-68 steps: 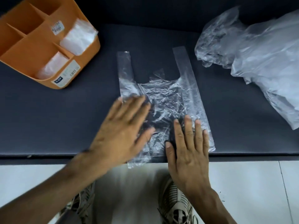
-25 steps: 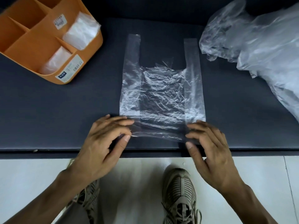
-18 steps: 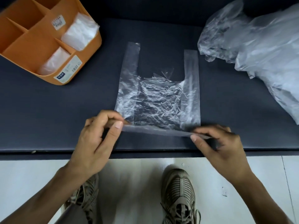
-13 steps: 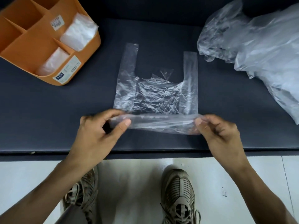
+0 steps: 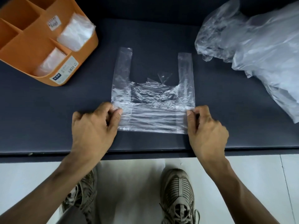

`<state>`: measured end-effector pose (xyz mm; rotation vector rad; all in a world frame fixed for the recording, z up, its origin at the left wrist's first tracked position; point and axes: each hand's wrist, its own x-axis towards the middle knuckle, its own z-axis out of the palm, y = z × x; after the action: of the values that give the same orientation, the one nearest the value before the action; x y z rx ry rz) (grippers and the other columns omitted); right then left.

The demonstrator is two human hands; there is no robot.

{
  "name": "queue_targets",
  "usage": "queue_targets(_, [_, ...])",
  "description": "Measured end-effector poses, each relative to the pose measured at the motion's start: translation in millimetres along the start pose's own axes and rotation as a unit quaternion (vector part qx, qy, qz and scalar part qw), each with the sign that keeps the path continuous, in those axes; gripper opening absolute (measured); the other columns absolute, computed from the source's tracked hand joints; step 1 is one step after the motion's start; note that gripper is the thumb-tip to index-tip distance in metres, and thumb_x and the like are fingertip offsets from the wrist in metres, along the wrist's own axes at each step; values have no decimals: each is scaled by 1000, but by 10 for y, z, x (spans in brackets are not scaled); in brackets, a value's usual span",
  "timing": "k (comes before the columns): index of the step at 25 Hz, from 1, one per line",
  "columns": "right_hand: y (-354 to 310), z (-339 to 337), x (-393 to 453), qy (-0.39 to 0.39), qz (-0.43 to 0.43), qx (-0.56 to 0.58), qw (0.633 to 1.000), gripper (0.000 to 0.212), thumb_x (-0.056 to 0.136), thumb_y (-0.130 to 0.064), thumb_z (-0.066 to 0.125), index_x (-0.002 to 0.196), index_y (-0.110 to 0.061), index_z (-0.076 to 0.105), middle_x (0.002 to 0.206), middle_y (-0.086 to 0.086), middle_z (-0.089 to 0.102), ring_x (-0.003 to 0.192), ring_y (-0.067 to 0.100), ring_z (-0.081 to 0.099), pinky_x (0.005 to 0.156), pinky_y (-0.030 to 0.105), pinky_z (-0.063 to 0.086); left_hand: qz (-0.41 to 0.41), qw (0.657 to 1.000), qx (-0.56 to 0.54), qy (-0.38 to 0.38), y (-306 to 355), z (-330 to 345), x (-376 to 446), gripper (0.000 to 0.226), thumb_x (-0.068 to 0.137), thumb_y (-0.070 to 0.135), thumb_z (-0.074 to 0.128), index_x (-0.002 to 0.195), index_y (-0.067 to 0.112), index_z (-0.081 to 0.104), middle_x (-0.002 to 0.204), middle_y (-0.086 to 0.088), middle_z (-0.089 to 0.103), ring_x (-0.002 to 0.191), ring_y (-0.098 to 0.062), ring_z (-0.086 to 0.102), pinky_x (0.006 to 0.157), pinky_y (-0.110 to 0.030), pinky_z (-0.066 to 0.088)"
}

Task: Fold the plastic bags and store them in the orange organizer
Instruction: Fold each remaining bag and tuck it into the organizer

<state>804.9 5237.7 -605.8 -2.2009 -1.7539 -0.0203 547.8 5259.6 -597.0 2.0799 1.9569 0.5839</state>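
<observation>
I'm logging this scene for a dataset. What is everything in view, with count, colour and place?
plastic bag: 1, clear, centre of mat, near edge folded up
orange organizer: 1, orange, far left
folded bags: 2, clear, in organizer's near compartments
bag pile: 1, clear, far right
mat: 1, dark, under all
floor: white, below
shoes: 2, grey, on floor
left hand: pinches fold's left end
right hand: pinches right end

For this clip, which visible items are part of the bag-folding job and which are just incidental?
Part of the job:
- clear bag, bottom folded up, pinched by left hand and right hand
- orange organizer, folded bags already inside
- pile of unfolded bags

Incidental:
- dark mat
- sneakers
- tiled floor
</observation>
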Motion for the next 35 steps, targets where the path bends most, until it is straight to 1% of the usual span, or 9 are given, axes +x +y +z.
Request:
queue_targets(2, [-8,-19,7,-35,38,8,999,25,99,-39,56,96,-14,58,51,6,57,44,34,58,52,27,27,-26,999,18,-28,15,-64,-5,36,99,52,53,85,19,52,54,7,47,50,-32,60,67,-36,35])
queue_targets(5, [31,-117,37,-2,49,52,997,27,99,-40,53,107,-15,56,75,4,65,64,33,63,57,30,33,-78,996,41,-29,10,-185,13,51,91,60,58,112,14,55,94,-14,62,83,-41,61,64,-43,42])
queue_targets(9, [37,-177,-72,-57,-199,82,975,39,92,-42,59,120,-14,65,122,4,64,99,26,57,81,39,40,186,979,63,-50,-104,-202,32,64,84,47,55,138,13,54,142,-11,51,122,-32,44,96,-50,34])
queue_targets(12, [80,-79,-164,-111,-225,55,966,53,89,-50,58,128,-16,66,141,-1,58,117,24,55,92,41,40,248,954,66,-153,-265,-69,62,71,82,39,44,149,14,48,159,-3,38,145,-19,33,119,-52,19])
queue_targets(20, [153,-10,-82,-51,-214,79,972,36,90,-31,57,119,-14,72,131,-4,66,118,24,56,93,36,35,266,961,44,-58,-242,-27,111,42,98,22,42,127,9,69,136,-5,64,128,-25,57,111,-59,32])
queue_targets(25, [184,-167,7,-84,-74,293,950,18,94,-31,56,97,-25,72,94,-27,66,95,6,62,85,34,46,190,972,-98,-98,-235,-225,149,39,98,35,46,120,15,71,118,9,70,112,-2,58,115,-46,27])
queue_targets(28, [122,-260,82,-104,2,387,916,10,100,-24,60,95,-19,67,76,0,64,65,22,56,60,36,45,116,981,-132,-77,-190,-259,120,44,90,48,53,119,21,71,110,30,58,103,4,51,105,-21,31])
queue_targets(30, [92,-263,154,-114,33,413,903,6,101,-17,58,103,-17,64,75,13,62,67,36,53,62,41,45,49,989,-132,-50,-172,-239,91,45,88,52,53,121,27,70,99,36,54,93,-4,48,90,-21,38])
queue_targets(35, [106,-104,250,-114,14,300,947,9,103,-22,55,111,-19,57,64,-5,58,55,21,52,58,41,48,-29,983,-177,-46,-166,-146,159,39,90,44,61,123,25,67,73,9,65,62,-12,57,75,-25,49])
